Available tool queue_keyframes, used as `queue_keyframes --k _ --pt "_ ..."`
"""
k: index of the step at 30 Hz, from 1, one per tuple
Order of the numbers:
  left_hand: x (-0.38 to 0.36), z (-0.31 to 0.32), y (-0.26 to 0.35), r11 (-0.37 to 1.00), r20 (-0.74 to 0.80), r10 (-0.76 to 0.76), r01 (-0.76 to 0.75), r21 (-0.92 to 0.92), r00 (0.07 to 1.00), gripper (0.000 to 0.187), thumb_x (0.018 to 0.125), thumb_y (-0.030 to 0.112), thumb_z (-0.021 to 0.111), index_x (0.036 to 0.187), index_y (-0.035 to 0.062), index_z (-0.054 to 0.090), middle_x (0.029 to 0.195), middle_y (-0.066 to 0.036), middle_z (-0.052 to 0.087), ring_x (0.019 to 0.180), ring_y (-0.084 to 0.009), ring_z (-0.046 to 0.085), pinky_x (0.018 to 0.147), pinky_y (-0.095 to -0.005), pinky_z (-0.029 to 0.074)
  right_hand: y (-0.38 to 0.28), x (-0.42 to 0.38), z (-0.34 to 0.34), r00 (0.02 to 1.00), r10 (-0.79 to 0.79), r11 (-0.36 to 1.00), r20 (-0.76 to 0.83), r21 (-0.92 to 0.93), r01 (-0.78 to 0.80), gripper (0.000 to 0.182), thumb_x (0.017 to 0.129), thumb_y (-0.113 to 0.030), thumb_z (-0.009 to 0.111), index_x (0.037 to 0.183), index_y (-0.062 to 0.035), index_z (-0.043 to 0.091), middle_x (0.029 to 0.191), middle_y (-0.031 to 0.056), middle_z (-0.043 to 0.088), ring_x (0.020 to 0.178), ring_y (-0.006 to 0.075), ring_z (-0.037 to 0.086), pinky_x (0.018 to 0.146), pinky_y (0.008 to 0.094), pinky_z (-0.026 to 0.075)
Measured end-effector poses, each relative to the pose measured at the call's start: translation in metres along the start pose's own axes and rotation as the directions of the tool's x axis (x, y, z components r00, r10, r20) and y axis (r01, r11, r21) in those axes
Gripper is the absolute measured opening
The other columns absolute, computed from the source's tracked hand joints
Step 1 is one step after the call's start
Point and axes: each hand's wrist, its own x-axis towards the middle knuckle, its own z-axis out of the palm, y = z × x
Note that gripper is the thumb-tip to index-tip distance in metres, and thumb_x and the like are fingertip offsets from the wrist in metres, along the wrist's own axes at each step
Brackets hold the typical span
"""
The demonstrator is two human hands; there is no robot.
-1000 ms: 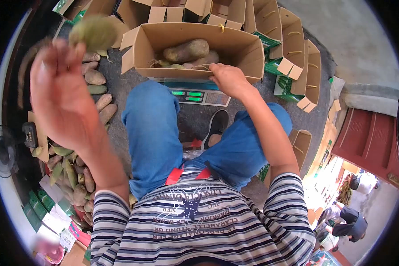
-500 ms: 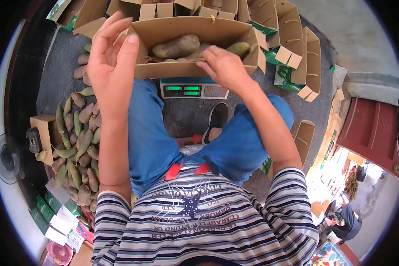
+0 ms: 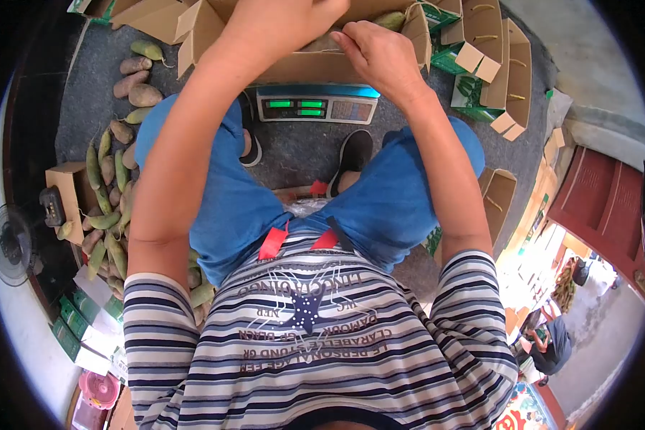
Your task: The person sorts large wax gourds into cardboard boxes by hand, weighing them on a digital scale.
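A brown cardboard box [image 3: 308, 69] stands on a digital scale [image 3: 319, 107] in front of me, its top side cut off by the view. Inside it, a green-skinned root vegetable [image 3: 391, 21] shows at the right end, and a brownish one is partly hidden behind my hands. My left hand [image 3: 283, 25] reaches over the box with its fingers curled together; their tips are at the frame's top edge. Over the box's near wall, my right hand [image 3: 385, 59] has thumb and fingers drawn together. What either hand holds, if anything, is hidden.
Many green and reddish-brown root vegetables [image 3: 111, 193] lie on the floor to my left, near a small carton [image 3: 66, 188]. Open cartons with yellow handles [image 3: 505, 79] line the right side. A fan [image 3: 11, 244] stands far left. Another person [image 3: 552, 347] is at the lower right.
My left hand has moved right and forward over the box, from raised and open to curled. My right hand has shifted slightly forward and right. The view has tilted, so the box sits higher.
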Motion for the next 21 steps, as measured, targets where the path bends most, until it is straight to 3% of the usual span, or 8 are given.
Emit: queue_keyframes --k 2,3,6,9,15,18,21 --pt "-0.017 0.011 -0.013 0.923 0.270 -0.035 -0.072 0.379 0.962 0.026 0.075 0.019 0.064 0.091 -0.0005 0.056 0.090 -0.017 0.056 0.086 -0.0319 0.056 0.077 -0.0400 0.045 0.001 -0.001 0.001 1.000 -0.005 1.000 0.005 0.007 0.005 0.026 0.088 -0.030 0.052 0.079 -0.0068 0.060 0.074 0.0115 0.061 0.071 0.0311 0.061 0.061 0.0422 0.048" --pt "-0.017 0.003 -0.008 0.907 0.435 -0.095 -0.102 0.408 0.895 0.027 0.077 0.025 0.062 0.090 0.0011 0.058 0.092 -0.018 0.058 0.090 -0.0332 0.057 0.077 -0.0437 0.045 -0.001 0.000 0.001 1.000 -0.005 1.000 0.014 0.019 0.004 0.026 0.088 -0.030 0.051 0.080 -0.0069 0.060 0.074 0.0114 0.061 0.071 0.0309 0.061 0.061 0.0423 0.048" --pt "-0.023 0.013 -0.012 0.919 0.605 -0.203 -0.062 0.389 0.770 0.032 0.083 0.017 0.060 0.111 0.0027 0.054 0.107 -0.015 0.059 0.100 -0.0292 0.059 0.086 -0.0375 0.047 -0.002 0.002 0.003 0.999 0.004 0.999 0.051 0.032 -0.005 0.025 0.090 -0.029 0.050 0.082 -0.0069 0.059 0.075 0.0115 0.059 0.072 0.0320 0.059 0.061 0.0423 0.047" --pt "-0.014 0.023 -0.013 0.953 0.573 -0.170 -0.015 0.304 0.801 0.026 0.077 0.022 0.062 0.091 0.0012 0.059 0.092 -0.018 0.060 0.091 -0.0322 0.059 0.077 -0.0435 0.046 -0.003 0.000 0.002 0.998 0.009 0.999 0.069 0.034 -0.011 0.027 0.090 -0.031 0.050 0.081 -0.0070 0.060 0.076 0.0111 0.060 0.072 0.0311 0.060 0.061 0.0423 0.048" --pt "-0.013 0.024 -0.007 0.951 0.590 -0.175 -0.021 0.310 0.788 0.027 0.076 0.022 0.061 0.092 0.0001 0.060 0.094 -0.021 0.061 0.092 -0.0338 0.059 0.079 -0.0437 0.046 -0.004 -0.007 -0.004 0.997 0.016 1.000 0.070 -0.002 -0.016 0.028 0.090 -0.031 0.049 0.081 -0.0075 0.060 0.075 0.0102 0.061 0.071 0.0301 0.060 0.061 0.0420 0.048" --pt "-0.011 0.033 -0.007 0.933 0.638 -0.224 -0.027 0.359 0.737 0.032 0.077 0.019 0.065 0.101 -0.0008 0.055 0.097 -0.017 0.061 0.093 -0.0279 0.060 0.081 -0.0394 0.047 -0.004 -0.009 -0.008 0.998 0.017 1.000 0.057 0.006 -0.018 0.027 0.090 -0.031 0.049 0.081 -0.0078 0.060 0.076 0.0098 0.061 0.072 0.0298 0.060 0.061 0.0417 0.048" --pt "-0.023 0.039 -0.020 0.948 0.596 -0.111 -0.095 0.304 0.796 0.036 0.080 0.023 0.062 0.109 0.0051 0.053 0.101 -0.018 0.057 0.096 -0.0345 0.057 0.081 -0.0435 0.048 -0.003 -0.010 -0.008 1.000 0.003 1.000 0.028 0.025 -0.004 0.026 0.089 -0.030 0.050 0.080 -0.0082 0.060 0.077 0.0093 0.061 0.072 0.0293 0.061 0.062 0.0413 0.048"
